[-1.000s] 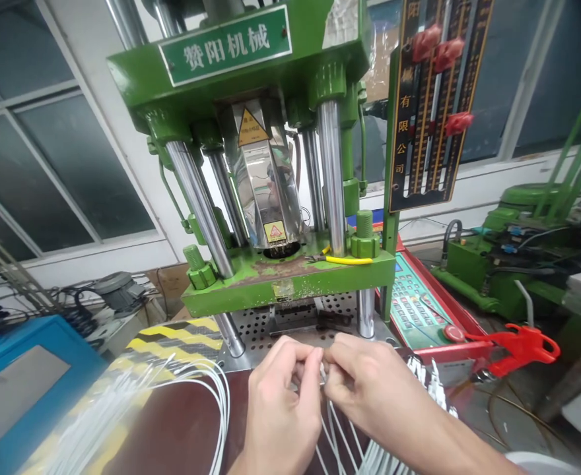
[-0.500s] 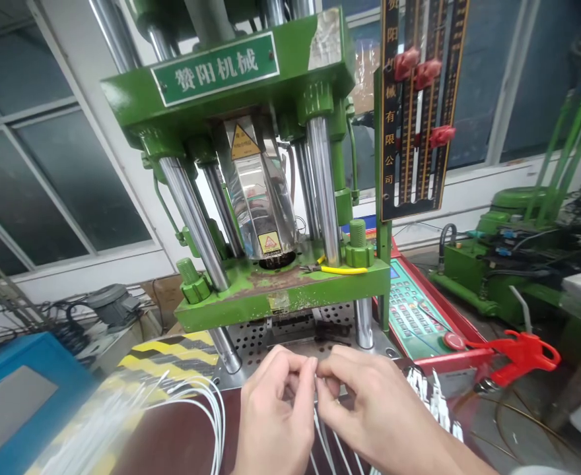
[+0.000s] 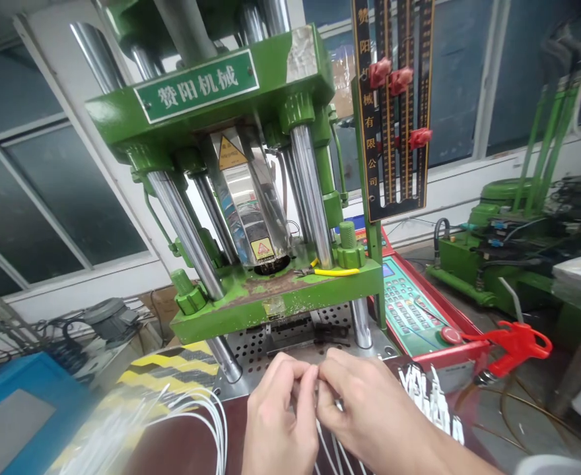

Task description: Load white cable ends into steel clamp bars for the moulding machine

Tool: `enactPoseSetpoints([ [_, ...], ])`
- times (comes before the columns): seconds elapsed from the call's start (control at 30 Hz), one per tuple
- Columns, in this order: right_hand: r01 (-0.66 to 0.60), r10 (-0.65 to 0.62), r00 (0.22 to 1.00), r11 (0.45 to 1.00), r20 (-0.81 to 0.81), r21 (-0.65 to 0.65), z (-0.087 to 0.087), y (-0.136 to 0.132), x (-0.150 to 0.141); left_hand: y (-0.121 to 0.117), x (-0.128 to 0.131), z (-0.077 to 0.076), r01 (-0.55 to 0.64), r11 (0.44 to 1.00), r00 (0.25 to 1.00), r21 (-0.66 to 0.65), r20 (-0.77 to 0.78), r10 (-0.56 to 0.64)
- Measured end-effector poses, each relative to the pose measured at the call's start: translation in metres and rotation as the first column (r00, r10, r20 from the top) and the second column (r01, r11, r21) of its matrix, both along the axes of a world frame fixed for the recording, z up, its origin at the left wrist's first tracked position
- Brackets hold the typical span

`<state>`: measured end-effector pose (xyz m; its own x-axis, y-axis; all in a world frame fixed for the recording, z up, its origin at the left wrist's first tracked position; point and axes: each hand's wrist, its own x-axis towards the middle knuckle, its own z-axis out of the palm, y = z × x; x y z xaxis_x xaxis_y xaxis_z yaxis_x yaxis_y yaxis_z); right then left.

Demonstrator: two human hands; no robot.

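Observation:
My left hand (image 3: pixel 278 412) and my right hand (image 3: pixel 370 412) meet fingertip to fingertip low in the view, just in front of the green press (image 3: pixel 251 198). Both pinch the ends of thin white wires (image 3: pixel 327 452) that trail down between my wrists. The fingers of each hand are closed around the wire ends, which are mostly hidden. Behind my hands lies the perforated metal plate (image 3: pixel 295 330) under the press's lower green platen.
A bundle of white wires (image 3: pixel 171 415) lies at left over yellow-black hazard tape (image 3: pixel 171 369). White connector-tipped wires (image 3: pixel 432 399) lie at right. A red-framed keypad panel (image 3: pixel 412 310), a red air gun (image 3: pixel 515 343), a blue box (image 3: pixel 18 409) and another green machine (image 3: pixel 518 231) surround the spot.
The view has shifted, so the press sits further left and lower in the frame. My hands stay pinched together on the wire ends, with only small finger movements.

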<state>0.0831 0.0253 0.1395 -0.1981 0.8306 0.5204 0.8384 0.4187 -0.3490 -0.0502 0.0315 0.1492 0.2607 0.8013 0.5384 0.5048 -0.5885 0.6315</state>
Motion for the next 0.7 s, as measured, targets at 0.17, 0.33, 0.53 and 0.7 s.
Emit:
enactPoseSetpoints([
  [0.17, -0.047, 0.05, 0.995, 0.998, 0.085, -0.035, 0.008, -0.002, 0.006, 0.001, -0.001, 0.001, 0.027, 0.987, 0.999, -0.157, 0.022, -0.024],
  [0.33, -0.125, 0.084, 0.909, 0.989, 0.409, 0.074, 0.01, -0.008, 0.003, 0.0, -0.002, -0.001, -0.006, 0.988, 1.0, -0.152, 0.0, 0.006],
  [0.53, -0.231, 0.236, 0.971, 0.967, 0.035, -0.11, 0.022, -0.001, 0.019, 0.005, -0.008, 0.004, 0.158, 0.929, 0.984, -0.333, 0.126, -0.123],
  [0.7, -0.576, 0.425, 0.793, 0.756, -0.437, -0.31, 0.018, 0.011, 0.031, 0.009, -0.016, 0.011, 0.371, 0.815, 0.923, -0.446, 0.277, -0.268],
])
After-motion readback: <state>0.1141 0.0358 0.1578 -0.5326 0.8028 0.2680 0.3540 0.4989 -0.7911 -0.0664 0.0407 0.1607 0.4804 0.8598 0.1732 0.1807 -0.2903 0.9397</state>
